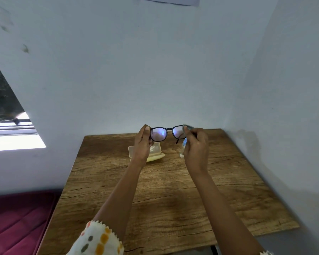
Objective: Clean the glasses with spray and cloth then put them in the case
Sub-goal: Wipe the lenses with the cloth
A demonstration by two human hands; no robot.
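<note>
Dark-framed glasses [166,133] are held up above the far part of the wooden table [164,190], lenses facing me. My left hand [142,144] pinches the left end of the frame. My right hand [195,146] holds the right end together with a small grey-blue cloth [188,127] pressed at the right lens. One temple arm hangs down beside the right lens. An open pale yellow case [157,150] lies on the table behind my left hand. A small clear spray bottle [182,150] stands behind my right hand, mostly hidden.
The table fits into a corner of pale blue walls, at the back and on the right. A window [7,126] is at the left. A dark red mattress [17,221] lies left of the table.
</note>
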